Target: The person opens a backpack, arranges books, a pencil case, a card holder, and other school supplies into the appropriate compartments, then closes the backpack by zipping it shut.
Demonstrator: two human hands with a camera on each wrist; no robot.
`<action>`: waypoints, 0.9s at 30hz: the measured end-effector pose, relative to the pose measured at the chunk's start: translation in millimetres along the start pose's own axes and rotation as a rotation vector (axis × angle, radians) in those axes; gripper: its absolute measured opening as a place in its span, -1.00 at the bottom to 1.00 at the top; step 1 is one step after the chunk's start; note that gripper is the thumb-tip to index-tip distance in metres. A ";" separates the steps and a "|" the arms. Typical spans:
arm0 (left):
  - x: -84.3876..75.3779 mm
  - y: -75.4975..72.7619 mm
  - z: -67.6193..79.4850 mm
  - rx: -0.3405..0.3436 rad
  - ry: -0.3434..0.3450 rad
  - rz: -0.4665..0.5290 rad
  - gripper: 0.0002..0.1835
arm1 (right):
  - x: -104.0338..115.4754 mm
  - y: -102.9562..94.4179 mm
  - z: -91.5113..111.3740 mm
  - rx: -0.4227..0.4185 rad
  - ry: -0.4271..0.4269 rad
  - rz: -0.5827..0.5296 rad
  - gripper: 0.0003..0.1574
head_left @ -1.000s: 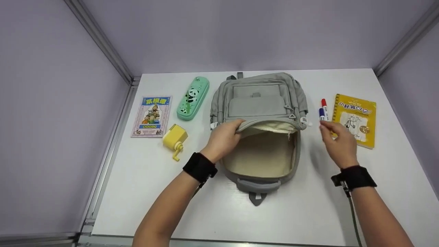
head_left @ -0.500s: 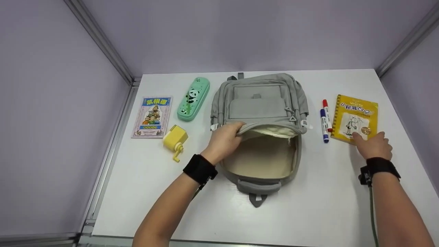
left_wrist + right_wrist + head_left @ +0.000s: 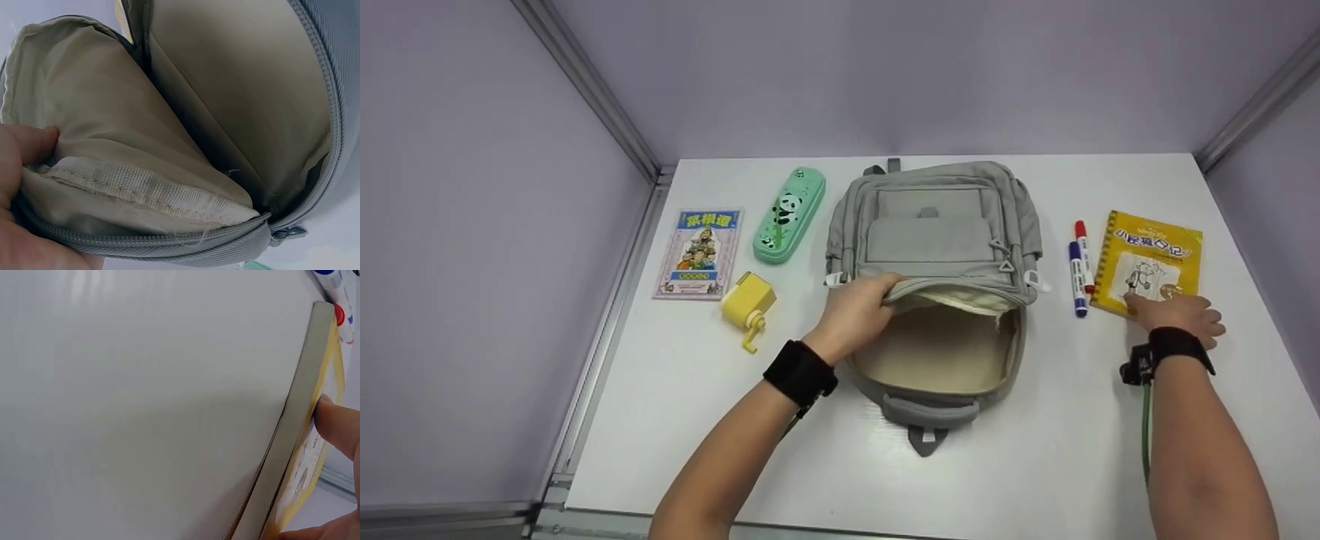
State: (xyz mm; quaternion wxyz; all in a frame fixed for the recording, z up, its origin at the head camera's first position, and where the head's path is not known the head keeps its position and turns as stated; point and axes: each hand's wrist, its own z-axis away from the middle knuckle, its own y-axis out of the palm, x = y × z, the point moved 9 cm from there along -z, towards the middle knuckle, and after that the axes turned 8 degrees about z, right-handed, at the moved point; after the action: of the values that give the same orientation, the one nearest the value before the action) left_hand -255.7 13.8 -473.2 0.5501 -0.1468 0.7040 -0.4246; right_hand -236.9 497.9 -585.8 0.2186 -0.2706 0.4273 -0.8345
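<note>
A grey backpack (image 3: 941, 232) lies on the white table with its main compartment unzipped and its beige lining showing. My left hand (image 3: 855, 311) grips the edge of the backpack's flap and holds it raised. In the left wrist view, the thumb presses the lining (image 3: 101, 107) above the zipper edge. At the right, my right hand (image 3: 1177, 315) rests at the near edge of a yellow spiral-bound book (image 3: 1155, 251). Its thumb (image 3: 337, 427) lies on the cover, and the other fingers spread past the book's right side, partly hidden.
Left of the book lie a blue marker (image 3: 1078, 277) and a red marker (image 3: 1084, 255). Across the backpack are a green panda pencil case (image 3: 789, 216), a pink-bordered booklet (image 3: 699, 253) and a yellow pencil sharpener with a crank (image 3: 748, 301). Panels enclose the table (image 3: 997, 480).
My right hand has left the markers, moved right and come to the book's near edge. The blue marker now lies beside the red one. My left hand keeps holding the flap.
</note>
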 end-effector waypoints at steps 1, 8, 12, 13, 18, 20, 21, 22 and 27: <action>-0.6 0.4 -0.3 0.003 0.002 0.000 -0.57 | -1.0 -1.4 3.5 0.008 0.020 -0.024 0.43; -2.1 2.5 -0.2 0.015 0.017 -0.001 -0.56 | -6.4 -8.5 16.6 0.064 0.085 -0.141 0.40; -1.2 1.1 -0.6 0.011 0.015 -0.011 -0.58 | -8.5 -8.0 14.8 0.091 0.081 -0.183 0.41; -1.2 0.8 -0.7 0.010 0.014 -0.014 -0.58 | -9.7 -8.1 13.6 0.091 0.080 -0.189 0.43; -1.3 0.4 -2.1 0.013 0.010 -0.018 -0.60 | -15.6 -9.3 4.2 0.046 0.083 -0.188 0.43; -1.1 0.7 -2.4 0.015 0.010 -0.016 -0.60 | -17.5 -9.8 1.0 0.027 0.085 -0.197 0.41; -1.2 0.8 -2.6 0.016 0.011 -0.015 -0.60 | -18.6 -10.1 -0.3 0.018 0.085 -0.207 0.39; -1.3 0.9 -2.9 0.015 0.012 -0.014 -0.60 | -19.8 -10.2 -1.4 0.014 0.086 -0.222 0.37; -1.8 1.5 -3.3 0.015 0.015 -0.005 -0.60 | -24.1 -8.8 -2.9 0.033 0.105 -0.319 0.34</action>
State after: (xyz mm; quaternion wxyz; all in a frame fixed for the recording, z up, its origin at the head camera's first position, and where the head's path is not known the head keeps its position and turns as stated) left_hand -257.6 17.3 -473.0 0.5448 -0.1413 0.7043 -0.4326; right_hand -221.7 518.7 -586.3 0.0653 -0.2872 0.3761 -0.8785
